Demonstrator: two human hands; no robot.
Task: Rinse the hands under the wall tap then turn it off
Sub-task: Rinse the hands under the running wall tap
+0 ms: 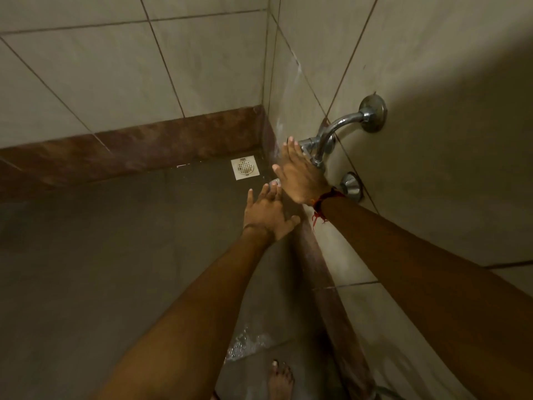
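A chrome wall tap (340,128) curves out of the beige tiled right wall, its spout pointing down. My right hand (300,174) is flat with fingers spread, right beside the spout and the tap's valve, holding nothing. My left hand (266,215) is lower and to the left, palm down, fingers apart, just below the right hand. A second chrome fitting (350,186) sits on the wall under the tap, partly hidden by my right wrist, which wears a red thread (324,202). Whether water is running I cannot tell.
A square floor drain (245,168) lies in the corner of the wet dark floor. Foam (245,342) sits on the floor near my bare foot (281,379). Brown skirting (129,151) runs along both walls.
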